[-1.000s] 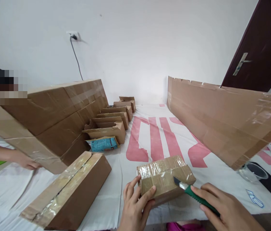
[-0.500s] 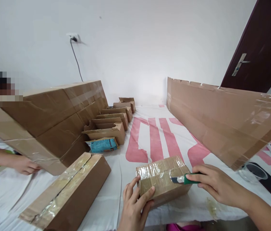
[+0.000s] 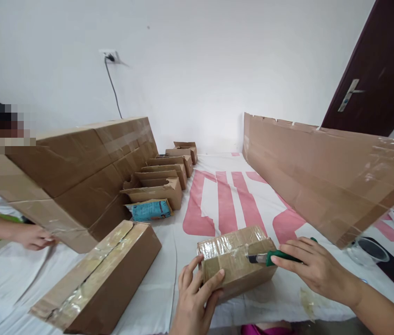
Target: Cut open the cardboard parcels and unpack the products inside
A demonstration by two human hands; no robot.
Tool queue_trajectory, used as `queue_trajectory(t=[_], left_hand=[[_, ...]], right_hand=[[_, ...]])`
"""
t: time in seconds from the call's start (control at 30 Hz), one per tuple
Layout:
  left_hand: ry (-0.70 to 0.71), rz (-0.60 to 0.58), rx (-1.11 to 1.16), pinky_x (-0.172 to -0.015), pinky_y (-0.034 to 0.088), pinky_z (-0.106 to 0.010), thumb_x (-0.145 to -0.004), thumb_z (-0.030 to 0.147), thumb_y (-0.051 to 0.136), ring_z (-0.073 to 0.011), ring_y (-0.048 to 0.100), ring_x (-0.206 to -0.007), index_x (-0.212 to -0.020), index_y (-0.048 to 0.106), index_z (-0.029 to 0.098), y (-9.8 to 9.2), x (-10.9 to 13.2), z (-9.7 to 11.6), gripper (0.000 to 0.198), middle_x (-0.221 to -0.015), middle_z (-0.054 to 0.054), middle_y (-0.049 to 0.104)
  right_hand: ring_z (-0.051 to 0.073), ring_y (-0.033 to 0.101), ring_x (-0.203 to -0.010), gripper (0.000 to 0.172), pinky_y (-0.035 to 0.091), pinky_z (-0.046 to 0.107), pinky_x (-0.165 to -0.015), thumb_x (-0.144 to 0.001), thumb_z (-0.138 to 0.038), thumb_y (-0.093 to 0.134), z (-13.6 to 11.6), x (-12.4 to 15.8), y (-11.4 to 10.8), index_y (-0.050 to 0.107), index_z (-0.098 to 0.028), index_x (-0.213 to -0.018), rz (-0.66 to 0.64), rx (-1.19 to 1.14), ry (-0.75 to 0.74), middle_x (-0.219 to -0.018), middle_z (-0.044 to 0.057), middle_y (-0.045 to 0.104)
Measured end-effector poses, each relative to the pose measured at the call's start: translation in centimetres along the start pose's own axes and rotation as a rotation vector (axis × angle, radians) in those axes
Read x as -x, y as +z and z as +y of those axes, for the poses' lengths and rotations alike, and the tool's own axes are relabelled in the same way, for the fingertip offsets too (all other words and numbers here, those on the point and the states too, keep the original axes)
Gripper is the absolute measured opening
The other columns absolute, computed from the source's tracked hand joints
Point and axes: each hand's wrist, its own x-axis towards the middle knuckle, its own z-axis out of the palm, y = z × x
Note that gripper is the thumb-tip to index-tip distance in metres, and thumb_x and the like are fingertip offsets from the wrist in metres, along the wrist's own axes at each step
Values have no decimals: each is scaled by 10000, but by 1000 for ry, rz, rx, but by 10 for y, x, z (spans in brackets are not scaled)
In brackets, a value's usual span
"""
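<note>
A small taped cardboard box (image 3: 234, 260) lies on the white and pink sheet in front of me. My left hand (image 3: 197, 298) grips its near left corner, thumb on the top face. My right hand (image 3: 314, 267) is closed round a green-handled utility knife (image 3: 270, 257), and the blade tip rests on the taped top of the box near its right side.
A long taped box (image 3: 99, 279) lies at the near left. A large box wall (image 3: 74, 172) stands on the left, another (image 3: 322, 172) on the right. Several small open boxes (image 3: 162, 179) and a blue packet (image 3: 148, 209) sit behind. Another person's hand (image 3: 32, 236) is at far left. A clear cup (image 3: 368, 251) stands at the right.
My right hand swung the knife from the box's near right edge up and round, so the blade now lies flat across the taped top. The left hand kept its hold.
</note>
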Motion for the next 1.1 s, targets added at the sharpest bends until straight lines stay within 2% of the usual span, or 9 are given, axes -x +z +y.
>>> queue_trajectory(t=[0.17, 0.33, 0.5, 0.6, 0.7, 0.8, 0.93, 1.1], left_hand=[[0, -5, -2, -882, 511, -497, -872, 201, 615, -344, 423, -1293, -1223, 615, 314, 0, 2, -1, 368, -1153, -92, 627], [3, 16, 14, -876, 525, -479, -884, 214, 601, -332, 434, -1288, -1210, 623, 303, 0, -1, 0, 339, -1142, -93, 630], [-7, -18, 14, -890, 528, -483, -887, 204, 593, -329, 438, -1293, -1224, 614, 308, -2, -3, 1, 353, -1129, -88, 641], [-16, -11, 19, -885, 530, -485, -890, 209, 591, -329, 446, -1288, -1220, 616, 309, -3, -3, 2, 346, -1124, -91, 642], [-14, 4, 19, -885, 526, -482, -889, 205, 594, -324, 457, -1280, -1218, 618, 314, -2, -3, 3, 347, -1131, -90, 643], [-19, -4, 8, -888, 520, -486, -876, 192, 609, -330, 458, -1281, -1220, 617, 325, -3, -3, 3, 369, -1142, -86, 644], [-24, -9, -13, -885, 515, -491, -870, 192, 617, -336, 463, -1275, -1210, 624, 328, -3, -3, 4, 366, -1126, -81, 653], [-12, -27, -11, -898, 510, -500, -882, 190, 601, -332, 450, -1288, -1215, 618, 316, -4, -3, 4, 356, -1166, -91, 639]], right_hand=[[187, 606, -1024, 553, 474, 351, -851, -852, 30, 372, -5, 5, 3, 609, -262, -1257, 48, -7, 9, -1083, 53, 701], [164, 633, -912, 371, 529, 290, -762, -934, -176, 478, -5, 2, 9, 589, -273, -1275, -98, -397, 238, -1091, 80, 645], [183, 641, -961, 371, 537, 317, -835, -953, -311, 483, -9, -7, 0, 559, -314, -1317, -287, -653, 460, -1105, 63, 630], [213, 640, -998, 377, 532, 366, -878, -949, -361, 481, -15, -10, -2, 567, -312, -1312, -321, -763, 577, -1131, 66, 638], [216, 657, -960, 358, 541, 378, -863, -958, -380, 452, -20, -12, -2, 602, -306, -1274, -337, -834, 675, -1073, 62, 673], [208, 654, -959, 351, 541, 346, -847, -946, -363, 484, -19, -11, -5, 604, -311, -1271, -314, -743, 617, -1077, 63, 668], [176, 629, -911, 341, 525, 303, -790, -945, -252, 479, -6, -7, -12, 606, -314, -1256, -286, -546, 371, -1085, 68, 631], [156, 611, -883, 325, 506, 298, -778, -944, -207, 487, 10, -7, -11, 606, -302, -1231, -349, -554, 243, -1067, 63, 613]])
